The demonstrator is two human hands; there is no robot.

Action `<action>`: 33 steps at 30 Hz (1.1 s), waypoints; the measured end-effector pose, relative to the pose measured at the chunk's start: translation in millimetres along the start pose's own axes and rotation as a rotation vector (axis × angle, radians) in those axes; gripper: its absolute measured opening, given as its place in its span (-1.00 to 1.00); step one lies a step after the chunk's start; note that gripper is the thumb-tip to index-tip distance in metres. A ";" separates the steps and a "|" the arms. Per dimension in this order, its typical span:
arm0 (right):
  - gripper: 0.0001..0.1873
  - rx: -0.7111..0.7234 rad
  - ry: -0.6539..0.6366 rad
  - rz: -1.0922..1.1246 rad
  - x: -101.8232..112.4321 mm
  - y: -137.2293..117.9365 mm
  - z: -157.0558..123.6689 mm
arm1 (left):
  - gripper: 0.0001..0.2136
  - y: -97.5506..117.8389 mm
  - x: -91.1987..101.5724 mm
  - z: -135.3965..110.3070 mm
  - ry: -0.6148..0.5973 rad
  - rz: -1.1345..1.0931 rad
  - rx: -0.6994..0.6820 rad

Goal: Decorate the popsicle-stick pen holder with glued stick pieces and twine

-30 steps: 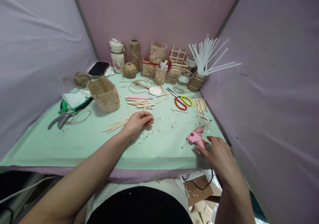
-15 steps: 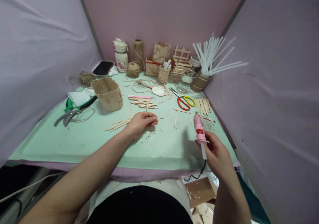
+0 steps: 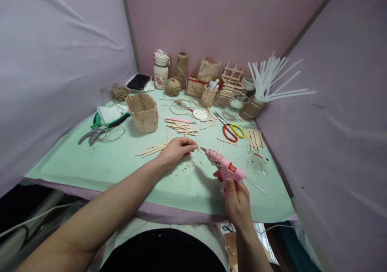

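My right hand (image 3: 237,199) is wrapped round the handle of a pink hot glue gun (image 3: 223,164), with a clear glue stick (image 3: 255,185) poking out of its back end. The gun's metal nozzle points left, close to the fingertips of my left hand (image 3: 178,151). Those fingertips pinch a small, pale piece of wood (image 3: 197,147); most of it is hidden. Just behind my left hand lies a pile of thin wooden sticks (image 3: 181,128), with more loose sticks (image 3: 151,149) beside the wrist.
A wooden-stick basket (image 3: 142,116) and green-handled pruning shears (image 3: 96,134) are at the left. Red-and-yellow scissors (image 3: 231,130) lie to the right, near a water cup (image 3: 235,106) and a jar of glue sticks (image 3: 254,107). Twine (image 3: 173,87) and a bottle (image 3: 161,72) line the back.
My right hand has brought the glue gun leftward and turned its nozzle toward my left fingertips. My left hand keeps its pinch. The whole view has shifted slightly.
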State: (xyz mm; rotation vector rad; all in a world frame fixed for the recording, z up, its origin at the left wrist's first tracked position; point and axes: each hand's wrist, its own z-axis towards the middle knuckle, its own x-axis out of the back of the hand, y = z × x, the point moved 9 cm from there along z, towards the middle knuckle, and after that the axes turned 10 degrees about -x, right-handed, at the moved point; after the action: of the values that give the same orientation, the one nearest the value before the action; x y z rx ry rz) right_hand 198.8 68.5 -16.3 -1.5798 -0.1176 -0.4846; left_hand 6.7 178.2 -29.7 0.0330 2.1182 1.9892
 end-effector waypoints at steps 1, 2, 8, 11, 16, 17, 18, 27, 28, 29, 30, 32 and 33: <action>-0.53 0.002 -0.004 -0.010 -0.9 -0.1 -0.2 | -0.77 0.6 0.5 0.1 0.002 0.011 -0.006; -0.53 0.000 -0.005 -0.017 -1.6 0.0 -0.4 | -0.77 1.1 0.9 0.2 0.003 0.019 -0.012; -0.52 -0.002 -0.005 -0.012 -3.2 -1.1 -1.6 | -0.78 0.6 1.8 0.3 -0.002 0.040 -0.022; -0.52 0.003 -0.009 -0.018 -3.4 -1.1 -1.5 | -0.77 0.4 1.8 0.3 -0.003 0.047 -0.026; -0.53 -0.001 -0.012 -0.030 -3.8 1.7 -0.4 | -0.78 0.2 1.1 0.7 -0.009 0.042 -0.028; -0.53 -0.001 -0.011 -0.032 -3.9 1.6 -0.2 | -0.79 0.0 1.0 0.8 -0.011 0.043 -0.027; -0.53 0.000 -0.010 -0.034 -3.9 1.1 -0.1 | -0.79 -0.3 1.0 1.0 -0.011 0.044 -0.027; -0.56 0.011 -0.016 -0.045 -4.1 -0.4 0.0 | -0.80 -0.5 0.9 0.7 -0.014 0.062 -0.019; -0.56 0.008 -0.017 -0.045 -4.2 0.4 0.3 | -0.80 -0.3 0.8 0.5 -0.014 0.064 -0.017; -0.56 0.006 -0.018 -0.047 -4.4 1.0 0.6 | -0.80 -0.3 0.8 0.4 -0.015 0.066 -0.015; -0.56 0.004 -0.017 -0.048 -4.4 1.5 0.9 | -0.79 -0.4 0.8 0.4 -0.016 0.068 -0.014; -0.56 0.001 -0.015 -0.049 -4.6 2.3 1.4 | -0.79 -1.0 1.2 0.6 -0.017 0.072 -0.014; -0.56 0.000 -0.015 -0.049 -4.7 2.6 1.5 | -0.79 -1.3 1.3 0.8 -0.017 0.073 -0.017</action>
State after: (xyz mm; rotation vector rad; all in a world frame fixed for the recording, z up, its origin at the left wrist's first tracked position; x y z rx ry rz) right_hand 195.8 70.8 -20.4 -1.5837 -0.1686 -0.5108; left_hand 5.7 179.1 -31.2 0.1262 2.1184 2.0393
